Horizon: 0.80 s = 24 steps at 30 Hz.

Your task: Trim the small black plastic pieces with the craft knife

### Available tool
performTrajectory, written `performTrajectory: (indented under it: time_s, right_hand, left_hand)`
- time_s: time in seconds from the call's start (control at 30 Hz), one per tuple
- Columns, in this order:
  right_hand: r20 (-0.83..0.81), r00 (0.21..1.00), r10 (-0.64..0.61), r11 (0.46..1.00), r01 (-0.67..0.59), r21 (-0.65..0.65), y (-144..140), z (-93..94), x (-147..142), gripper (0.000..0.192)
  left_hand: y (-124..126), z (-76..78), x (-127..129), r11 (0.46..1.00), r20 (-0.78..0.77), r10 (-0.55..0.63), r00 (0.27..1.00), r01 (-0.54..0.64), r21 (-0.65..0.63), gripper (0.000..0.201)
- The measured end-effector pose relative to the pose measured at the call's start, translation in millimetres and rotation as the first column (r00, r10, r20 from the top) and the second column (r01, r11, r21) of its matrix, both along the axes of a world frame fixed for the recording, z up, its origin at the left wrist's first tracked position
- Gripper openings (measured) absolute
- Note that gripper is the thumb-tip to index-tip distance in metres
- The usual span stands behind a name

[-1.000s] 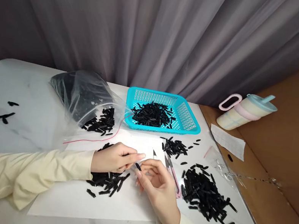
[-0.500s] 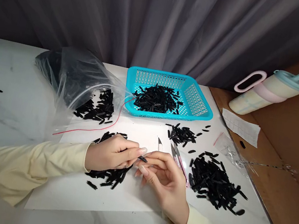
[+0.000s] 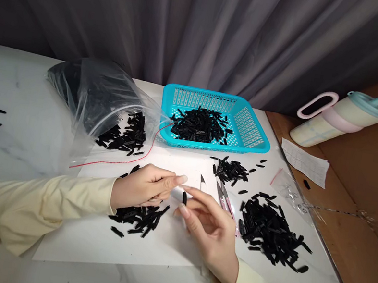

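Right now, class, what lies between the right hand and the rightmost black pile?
The head view shows pink-handled snips between the right hand and that black pile; the hand seems to hide part of them.

Left hand (image 3: 144,186) folded, right hand (image 3: 209,225) pinching

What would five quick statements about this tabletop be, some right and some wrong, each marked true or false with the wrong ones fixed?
1. The right hand holds a small black piece between thumb and finger. True.
2. The perforated basket is pink. False; the basket is turquoise.
3. The tumbler is to the right of the basket. True.
4. The pink-handled snips are inside the basket. False; the snips lie outside it, just beyond the right hand.
5. A red line runs along the edge of the clear plastic bag. True.
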State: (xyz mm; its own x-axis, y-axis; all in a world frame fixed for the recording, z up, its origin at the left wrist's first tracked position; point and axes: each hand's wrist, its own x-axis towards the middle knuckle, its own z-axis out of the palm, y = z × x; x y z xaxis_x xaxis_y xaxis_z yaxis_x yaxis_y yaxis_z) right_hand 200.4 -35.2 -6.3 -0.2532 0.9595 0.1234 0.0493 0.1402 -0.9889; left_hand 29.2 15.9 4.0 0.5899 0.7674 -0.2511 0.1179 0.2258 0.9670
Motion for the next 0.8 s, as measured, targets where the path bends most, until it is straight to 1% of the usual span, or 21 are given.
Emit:
performTrajectory:
  time_s: [0.07, 0.1, 0.2, 0.3, 0.37, 0.4, 0.47, 0.6, 0.73, 0.8]
  right_hand:
    - [-0.021, 0.998, -0.058, 0.998, 0.058, -0.013, -0.2, -1.4, 0.1, 0.02]
    - [-0.054, 0.995, -0.087, 0.996, 0.086, -0.033, -0.6, -2.4, -0.2, 0.017]
    - [-0.147, 0.977, -0.155, 0.984, 0.139, -0.112, -2.0, -5.6, -2.0, 0.017]
    - [-0.157, 0.974, -0.166, 0.982, 0.148, -0.117, -2.9, -7.4, -3.4, 0.02]
    - [-0.145, 0.976, -0.162, 0.985, 0.152, -0.076, -2.7, -7.5, -4.1, 0.019]
    - [-0.135, 0.977, -0.164, 0.986, 0.158, -0.051, -2.5, -7.3, -4.3, 0.019]
    - [-0.103, 0.98, -0.172, 0.985, 0.173, -0.001, -1.7, -6.5, -5.0, 0.018]
    - [-0.021, 0.986, -0.168, 0.976, 0.169, 0.14, -0.4, -4.5, -5.6, 0.018]
    - [0.082, 0.977, -0.195, 0.952, 0.168, 0.257, -0.2, -3.8, -4.1, 0.014]
    - [0.124, 0.97, -0.209, 0.941, 0.165, 0.295, -0.4, -3.8, -3.0, 0.013]
  left_hand:
    - [0.2, 0.2, -0.5, 0.999, 0.026, -0.004, 1.0, 0.005, -0.034, 0.047]
    - [-0.1, 0.6, -0.9, 0.999, 0.024, -0.032, 0.999, 0.032, -0.027, 0.047]
    - [-1.6, 3.1, -1.7, 0.99, -0.019, -0.137, 0.99, 0.138, 0.03, 0.047]
    - [-2.2, 5.6, -1.8, 0.97, -0.071, -0.204, 0.976, 0.211, 0.121, 0.048]
    - [-1.9, 6.4, -1.5, 0.954, -0.09, -0.244, 0.966, 0.255, 0.157, 0.048]
    - [-1.8, 6.6, -1.4, 0.95, -0.099, -0.258, 0.961, 0.271, 0.154, 0.048]
    - [-2.1, 6.5, -1.2, 0.954, -0.104, -0.269, 0.958, 0.279, 0.106, 0.047]
    - [-4.3, 5.7, -1.3, 0.966, -0.08, -0.254, 0.964, 0.256, 0.023, 0.043]
    - [-5.3, 5.3, -1.1, 0.975, -0.014, -0.224, 0.975, 0.224, -0.003, 0.041]
    - [-5.1, 5.1, -1.2, 0.98, 0.024, -0.197, 0.98, 0.198, -0.003, 0.042]
